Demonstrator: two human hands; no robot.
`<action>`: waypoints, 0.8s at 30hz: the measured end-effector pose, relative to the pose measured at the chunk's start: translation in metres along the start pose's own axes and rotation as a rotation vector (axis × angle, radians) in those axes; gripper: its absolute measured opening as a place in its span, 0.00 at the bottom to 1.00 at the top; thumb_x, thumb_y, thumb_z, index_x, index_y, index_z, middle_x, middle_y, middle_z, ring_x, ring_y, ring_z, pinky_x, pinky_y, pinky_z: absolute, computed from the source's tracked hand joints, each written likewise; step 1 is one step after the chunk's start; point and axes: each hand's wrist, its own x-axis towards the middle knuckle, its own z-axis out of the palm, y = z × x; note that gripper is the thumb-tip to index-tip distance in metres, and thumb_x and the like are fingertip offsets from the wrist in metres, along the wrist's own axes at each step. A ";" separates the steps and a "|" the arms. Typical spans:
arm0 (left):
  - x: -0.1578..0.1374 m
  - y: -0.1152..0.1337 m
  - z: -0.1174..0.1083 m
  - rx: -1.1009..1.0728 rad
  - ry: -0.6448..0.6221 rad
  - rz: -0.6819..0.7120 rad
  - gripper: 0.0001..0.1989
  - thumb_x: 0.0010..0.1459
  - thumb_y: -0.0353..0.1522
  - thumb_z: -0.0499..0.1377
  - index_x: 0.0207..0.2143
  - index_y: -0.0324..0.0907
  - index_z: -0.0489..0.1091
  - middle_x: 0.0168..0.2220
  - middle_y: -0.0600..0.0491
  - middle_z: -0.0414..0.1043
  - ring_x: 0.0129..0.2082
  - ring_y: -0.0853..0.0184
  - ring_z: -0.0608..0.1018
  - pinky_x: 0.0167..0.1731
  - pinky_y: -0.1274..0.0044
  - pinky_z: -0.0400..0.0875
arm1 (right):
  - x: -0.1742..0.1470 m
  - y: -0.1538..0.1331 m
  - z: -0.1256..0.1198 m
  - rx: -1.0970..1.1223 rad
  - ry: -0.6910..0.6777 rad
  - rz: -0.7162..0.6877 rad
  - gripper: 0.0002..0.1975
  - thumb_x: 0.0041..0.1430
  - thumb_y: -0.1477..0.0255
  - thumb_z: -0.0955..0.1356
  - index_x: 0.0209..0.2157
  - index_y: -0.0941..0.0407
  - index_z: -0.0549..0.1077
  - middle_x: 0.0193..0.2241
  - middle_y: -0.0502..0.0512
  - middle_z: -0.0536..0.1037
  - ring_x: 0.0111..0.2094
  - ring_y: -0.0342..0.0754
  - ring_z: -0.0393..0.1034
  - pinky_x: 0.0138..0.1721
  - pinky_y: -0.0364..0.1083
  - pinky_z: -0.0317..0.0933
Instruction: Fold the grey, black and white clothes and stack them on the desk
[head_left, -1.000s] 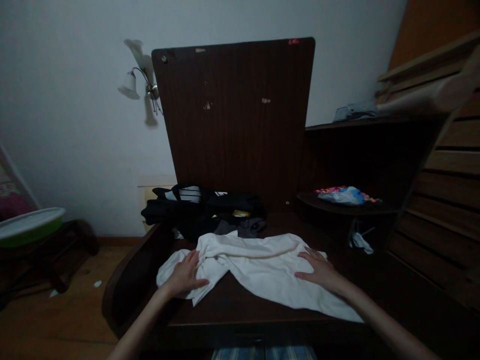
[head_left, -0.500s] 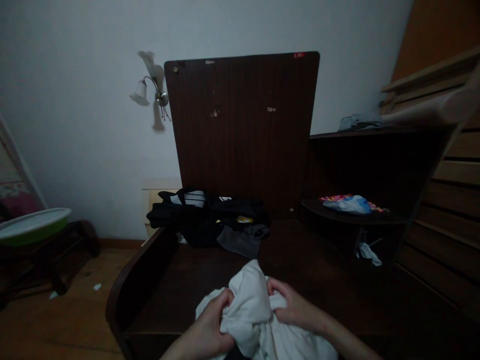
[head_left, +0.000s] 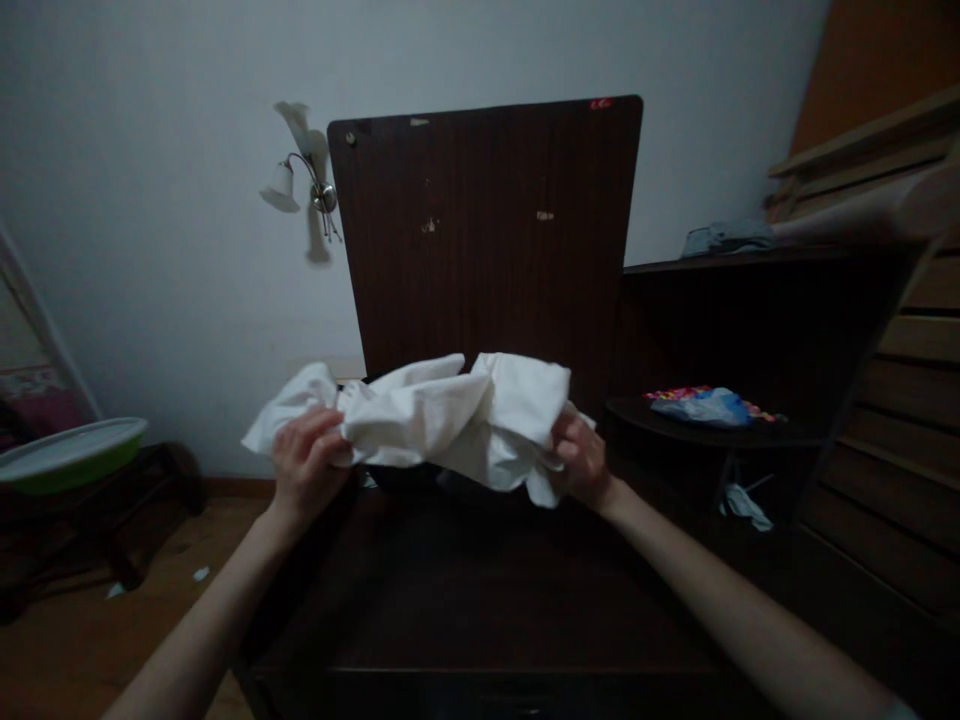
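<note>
A crumpled white garment (head_left: 420, 415) is stretched between both hands over the dark wooden desk, its exact kind unclear. My left hand (head_left: 309, 462) has its fingers closed around the cloth near one end, and a loose part sticks out to the left past it. At the opposite end, my right hand (head_left: 583, 462) grips a bunched fold. Behind and below the white cloth, a dark pile of clothes (head_left: 409, 480) is mostly hidden.
The bare desk top (head_left: 465, 590) lies below my hands, with an upright dark panel (head_left: 487, 240) behind. To the right, a corner shelf (head_left: 795, 435) carries a plastic bag (head_left: 705, 407). At left, a green basin (head_left: 82, 455) rests on a low stand. A lamp (head_left: 281, 187) is on the wall.
Both hands have moved forward and up from the desk's front edge with the white garment. They are farther apart now, the cloth spread wider and covering the dark pile.
</note>
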 end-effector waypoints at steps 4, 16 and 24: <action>0.058 -0.037 0.012 0.274 0.210 -0.002 0.09 0.52 0.30 0.49 0.35 0.41 0.66 0.50 0.43 0.62 0.55 0.56 0.58 0.52 0.60 0.49 | 0.062 0.036 0.004 -0.182 0.079 0.149 0.12 0.52 0.75 0.59 0.40 0.57 0.65 0.50 0.62 0.64 0.55 0.55 0.50 0.52 0.56 0.46; 0.038 -0.004 0.091 0.518 -0.427 -0.047 0.15 0.53 0.30 0.49 0.42 0.37 0.67 0.51 0.39 0.61 0.52 0.52 0.63 0.47 0.63 0.57 | 0.051 0.059 0.037 -0.112 -0.657 0.440 0.14 0.52 0.70 0.63 0.41 0.56 0.71 0.44 0.57 0.73 0.45 0.51 0.66 0.43 0.48 0.58; -0.057 0.070 0.149 0.141 -0.866 -0.045 0.10 0.56 0.34 0.47 0.31 0.41 0.66 0.33 0.50 0.71 0.35 0.65 0.74 0.32 0.78 0.64 | -0.049 0.086 0.053 0.557 -0.154 0.843 0.03 0.43 0.73 0.65 0.21 0.56 0.70 0.24 0.53 0.77 0.30 0.47 0.71 0.35 0.45 0.62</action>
